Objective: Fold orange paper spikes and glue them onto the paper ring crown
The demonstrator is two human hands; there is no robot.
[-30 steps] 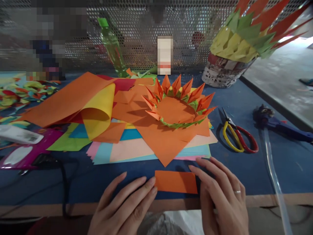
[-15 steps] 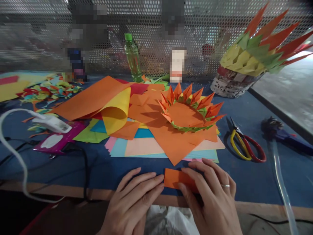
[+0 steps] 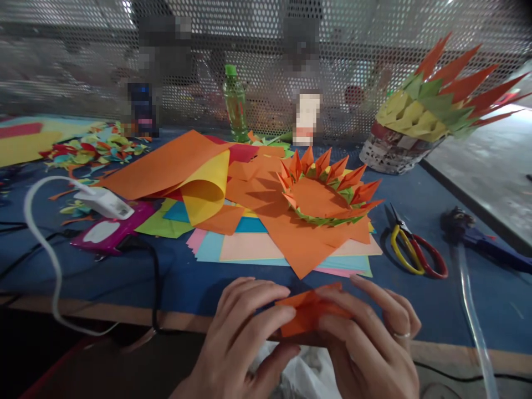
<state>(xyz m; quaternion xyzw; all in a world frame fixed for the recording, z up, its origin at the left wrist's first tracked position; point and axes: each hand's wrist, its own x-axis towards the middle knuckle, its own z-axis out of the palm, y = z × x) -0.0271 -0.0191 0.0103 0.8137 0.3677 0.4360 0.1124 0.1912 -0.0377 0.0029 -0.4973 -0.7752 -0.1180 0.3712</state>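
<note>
A small folded piece of orange paper (image 3: 303, 318) is between my hands at the front edge of the table, its fold partly opened. My left hand (image 3: 245, 327) has its fingertips on the paper's left end, with the thumb lower down. On the other side my right hand (image 3: 369, 327), with a ring on one finger, pinches the right end and hides part of it. Just beyond lies a large orange sheet (image 3: 301, 257) on a stack of coloured papers. A ring of folded orange and green paper points (image 3: 332, 221) rests on that sheet.
Scissors (image 3: 419, 255) and a blue glue gun (image 3: 490, 244) lie to the right. Behind them stands a paper-covered basket (image 3: 384, 149). On the left are a purple power strip (image 3: 100, 238), a white charger (image 3: 110, 203) with cables, and paper scraps (image 3: 95, 147). A green-capped bottle (image 3: 235, 108) stands behind.
The folded orange paper, flat on the table before, is now raised and tilted with its layers parting. My left hand has moved right onto it, and the view has shifted slightly.
</note>
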